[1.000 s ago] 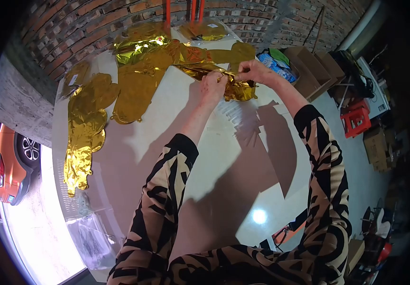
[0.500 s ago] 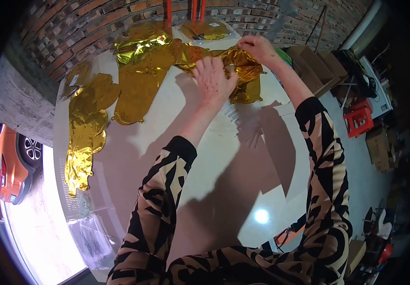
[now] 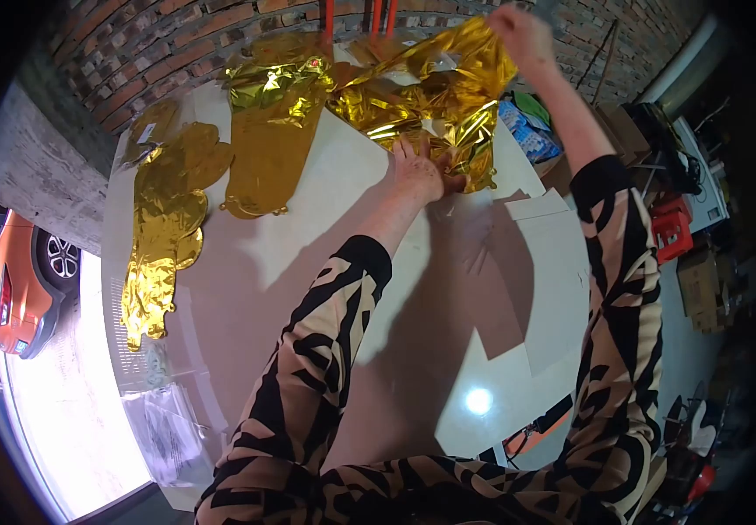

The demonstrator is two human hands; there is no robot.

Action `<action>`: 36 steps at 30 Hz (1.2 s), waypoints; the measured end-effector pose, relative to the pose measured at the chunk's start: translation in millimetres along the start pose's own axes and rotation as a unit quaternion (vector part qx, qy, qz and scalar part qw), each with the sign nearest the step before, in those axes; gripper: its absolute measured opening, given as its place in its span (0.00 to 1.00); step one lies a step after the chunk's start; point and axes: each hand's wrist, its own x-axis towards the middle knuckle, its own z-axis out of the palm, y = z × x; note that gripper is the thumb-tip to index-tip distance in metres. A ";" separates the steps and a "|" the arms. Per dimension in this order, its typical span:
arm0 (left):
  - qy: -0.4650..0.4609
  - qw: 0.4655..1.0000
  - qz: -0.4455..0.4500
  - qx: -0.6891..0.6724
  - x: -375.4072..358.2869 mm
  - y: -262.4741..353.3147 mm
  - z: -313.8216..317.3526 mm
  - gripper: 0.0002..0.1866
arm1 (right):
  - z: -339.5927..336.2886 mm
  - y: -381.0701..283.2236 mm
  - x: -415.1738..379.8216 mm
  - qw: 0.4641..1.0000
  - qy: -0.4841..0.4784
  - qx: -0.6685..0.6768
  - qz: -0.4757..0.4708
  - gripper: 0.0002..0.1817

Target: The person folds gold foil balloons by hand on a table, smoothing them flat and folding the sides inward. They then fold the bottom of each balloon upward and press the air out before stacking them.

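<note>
- An orange car is standing beyond the table, at the far left.
- The left foil, gold and crinkled, is lying along the table's left side; a clear bag is lying nearer the person.
- The middle foil, also gold, is lying towards the brick wall.
- The left hand is resting palm down at the lower edge of the right foil, its fingers spreading half open and touching it without closing round it.
- The right foil is stretching up from the table's far side, creasing and shining.
- The right hand is holding the foil's raised top corner, fingertips closing tightly on it.
- A blue bag is lying just beside the foil; a red crate is standing farther right.
</note>
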 end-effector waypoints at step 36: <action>0.227 0.765 0.172 -0.578 -153.4 -109.8 -100.2 0.53 | -197.1 -257.4 53.4 0.944 0.124 0.136 -0.274 0.06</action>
